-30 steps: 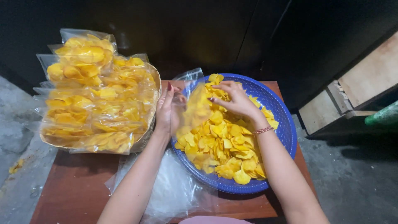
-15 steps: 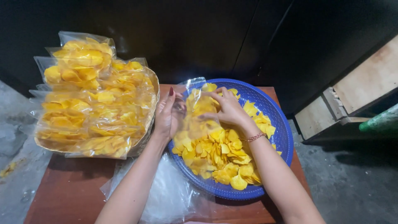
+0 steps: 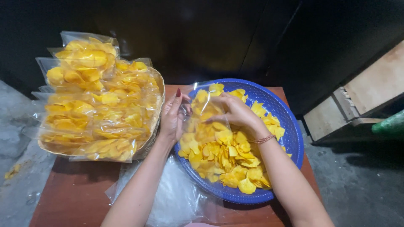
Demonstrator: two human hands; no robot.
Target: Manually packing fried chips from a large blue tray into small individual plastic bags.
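In the head view, the left hand (image 3: 172, 117) pinched one side of a clear plastic bag (image 3: 202, 115), its grip closed on the film above the round blue plastic basket (image 3: 290, 126) of yellow chips (image 3: 227, 155) on the brown wooden table (image 3: 75, 189). The right hand (image 3: 235, 111) was cupped at the bag's mouth; I could not tell its grip. Holding the mouth wide would likely prevent spills. Compared with a second earlier, the right hand had dropped from the heap's top to the bag.
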